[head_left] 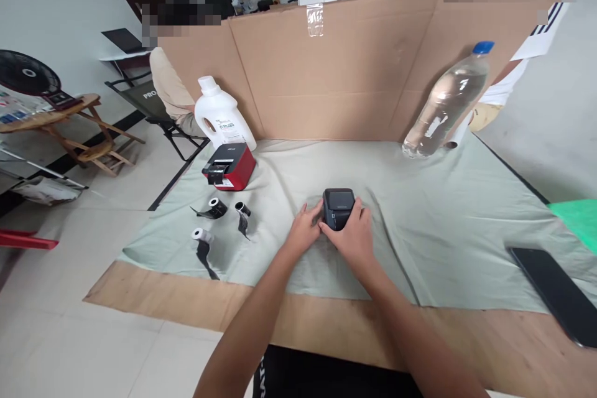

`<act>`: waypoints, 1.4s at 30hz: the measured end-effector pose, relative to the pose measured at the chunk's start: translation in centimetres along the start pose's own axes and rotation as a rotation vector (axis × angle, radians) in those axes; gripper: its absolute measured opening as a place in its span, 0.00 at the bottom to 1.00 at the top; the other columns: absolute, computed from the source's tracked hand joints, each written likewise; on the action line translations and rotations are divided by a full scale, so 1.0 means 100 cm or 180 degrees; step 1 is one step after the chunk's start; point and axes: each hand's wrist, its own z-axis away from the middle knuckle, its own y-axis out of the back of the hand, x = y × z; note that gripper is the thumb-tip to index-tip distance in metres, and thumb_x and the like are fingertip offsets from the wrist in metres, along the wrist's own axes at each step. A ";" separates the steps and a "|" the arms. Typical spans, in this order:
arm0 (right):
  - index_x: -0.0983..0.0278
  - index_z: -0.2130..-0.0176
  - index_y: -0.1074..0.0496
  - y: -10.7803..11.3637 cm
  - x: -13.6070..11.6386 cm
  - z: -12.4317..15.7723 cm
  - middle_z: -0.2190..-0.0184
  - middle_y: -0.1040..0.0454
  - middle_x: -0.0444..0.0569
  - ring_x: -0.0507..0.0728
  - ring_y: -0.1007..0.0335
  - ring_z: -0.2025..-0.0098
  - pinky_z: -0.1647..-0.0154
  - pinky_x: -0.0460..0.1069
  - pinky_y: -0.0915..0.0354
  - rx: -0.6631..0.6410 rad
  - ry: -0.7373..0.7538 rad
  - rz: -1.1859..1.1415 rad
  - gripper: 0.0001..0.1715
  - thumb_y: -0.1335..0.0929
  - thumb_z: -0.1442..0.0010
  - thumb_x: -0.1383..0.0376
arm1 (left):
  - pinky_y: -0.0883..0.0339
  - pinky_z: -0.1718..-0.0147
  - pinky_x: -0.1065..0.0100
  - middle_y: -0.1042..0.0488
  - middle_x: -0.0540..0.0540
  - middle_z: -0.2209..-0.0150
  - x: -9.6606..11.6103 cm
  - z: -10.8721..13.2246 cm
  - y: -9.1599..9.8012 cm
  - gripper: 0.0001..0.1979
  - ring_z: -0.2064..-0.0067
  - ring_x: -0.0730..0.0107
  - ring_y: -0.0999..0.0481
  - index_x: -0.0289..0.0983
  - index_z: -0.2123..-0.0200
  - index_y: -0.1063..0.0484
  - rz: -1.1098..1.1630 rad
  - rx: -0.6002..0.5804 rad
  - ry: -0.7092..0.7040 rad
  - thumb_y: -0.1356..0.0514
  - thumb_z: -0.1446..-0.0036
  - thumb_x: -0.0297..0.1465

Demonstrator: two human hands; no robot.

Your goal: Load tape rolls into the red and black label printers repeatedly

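Observation:
A small black printer-like box (338, 204) sits on the pale green cloth (420, 224) in the middle of the table. My left hand (305, 230) rests against its left side with curled fingers touching it. My right hand (355, 235) wraps round its near right side. To the left lie three small rolls with black tape tails (218, 208) (242, 211) (202, 237). A red and black label printer (229, 166) stands further back on the left.
A white plastic jug (222, 115) stands behind the red printer. A clear water bottle with a blue cap (444, 102) leans at the back right. A black phone (557, 293) lies at the right edge. Cardboard walls (354, 68) enclose the back. A person sits behind on the left.

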 end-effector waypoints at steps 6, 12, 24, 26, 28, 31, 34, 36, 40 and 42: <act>0.71 0.30 0.49 -0.007 0.006 0.003 0.47 0.36 0.67 0.77 0.38 0.43 0.44 0.67 0.36 -0.0143 -0.0122 -0.0358 0.65 0.23 0.52 0.45 | 0.59 0.25 0.45 0.35 0.42 0.32 -0.004 -0.003 -0.002 0.39 0.31 0.60 0.34 0.40 0.28 0.44 -0.0262 -0.0329 0.0051 0.48 0.43 0.17; 0.67 0.33 0.42 -0.006 0.028 -0.005 0.43 0.35 0.64 0.72 0.36 0.40 0.38 0.67 0.37 -0.0089 -0.0134 -0.1300 0.55 0.27 0.47 0.42 | 0.54 0.28 0.42 0.35 0.42 0.32 0.001 0.001 -0.002 0.31 0.28 0.57 0.40 0.40 0.31 0.39 -0.0869 -0.0291 0.0123 0.51 0.36 0.20; 0.68 0.45 0.24 -0.004 0.040 -0.018 0.46 0.24 0.61 0.64 0.28 0.43 0.38 0.60 0.35 0.0108 -0.0026 -0.2118 0.32 0.41 0.30 0.49 | 0.56 0.27 0.45 0.31 0.34 0.35 0.013 0.004 -0.007 0.34 0.30 0.56 0.36 0.33 0.32 0.38 -0.1461 -0.0309 0.0108 0.50 0.42 0.14; 0.68 0.47 0.23 -0.004 0.042 -0.020 0.47 0.23 0.60 0.63 0.28 0.43 0.38 0.60 0.35 0.0142 -0.0039 -0.2168 0.31 0.41 0.30 0.50 | 0.54 0.27 0.47 0.31 0.38 0.35 0.010 0.002 -0.007 0.33 0.31 0.60 0.35 0.36 0.34 0.35 -0.1151 -0.0165 0.0163 0.50 0.41 0.14; 0.67 0.50 0.22 -0.003 0.044 -0.019 0.49 0.22 0.59 0.63 0.26 0.45 0.39 0.60 0.34 0.0203 -0.0125 -0.2286 0.29 0.41 0.30 0.51 | 0.51 0.28 0.49 0.28 0.42 0.36 0.005 0.000 -0.006 0.30 0.32 0.64 0.32 0.40 0.36 0.31 -0.0700 0.0013 0.0315 0.51 0.39 0.16; 0.66 0.53 0.20 -0.001 0.045 -0.016 0.47 0.23 0.59 0.63 0.26 0.45 0.41 0.61 0.31 0.0297 -0.0234 -0.2411 0.29 0.42 0.29 0.52 | 0.48 0.29 0.51 0.27 0.46 0.38 0.001 -0.003 -0.005 0.23 0.35 0.65 0.28 0.43 0.39 0.28 -0.0187 0.0215 0.0486 0.51 0.32 0.24; 0.65 0.48 0.21 0.001 0.041 -0.016 0.42 0.26 0.58 0.62 0.30 0.40 0.36 0.61 0.36 0.0297 0.0038 -0.2399 0.29 0.42 0.29 0.53 | 0.50 0.28 0.49 0.27 0.46 0.37 0.001 -0.004 -0.005 0.21 0.35 0.63 0.28 0.44 0.37 0.29 -0.0050 0.0252 0.0407 0.49 0.29 0.32; 0.64 0.42 0.24 0.000 0.038 -0.021 0.39 0.28 0.57 0.61 0.34 0.36 0.31 0.60 0.42 0.0188 0.0145 -0.2311 0.31 0.44 0.28 0.52 | 0.51 0.28 0.48 0.27 0.47 0.38 0.002 -0.003 -0.004 0.20 0.35 0.63 0.29 0.46 0.37 0.29 -0.0053 0.0224 0.0380 0.49 0.29 0.33; 0.62 0.35 0.31 -0.003 0.038 -0.050 0.33 0.35 0.54 0.59 0.42 0.31 0.29 0.58 0.47 -0.0243 0.0184 -0.1812 0.33 0.46 0.27 0.52 | 0.53 0.28 0.47 0.28 0.47 0.37 0.001 -0.002 -0.003 0.21 0.34 0.63 0.30 0.46 0.37 0.29 -0.0106 0.0113 0.0379 0.50 0.28 0.33; 0.63 0.40 0.26 0.000 0.040 -0.066 0.37 0.30 0.55 0.60 0.37 0.35 0.32 0.56 0.44 -0.0608 0.0246 -0.1527 0.30 0.45 0.27 0.54 | 0.53 0.28 0.47 0.29 0.47 0.36 0.001 -0.003 -0.002 0.21 0.33 0.63 0.31 0.46 0.37 0.30 -0.0105 0.0083 0.0362 0.50 0.28 0.33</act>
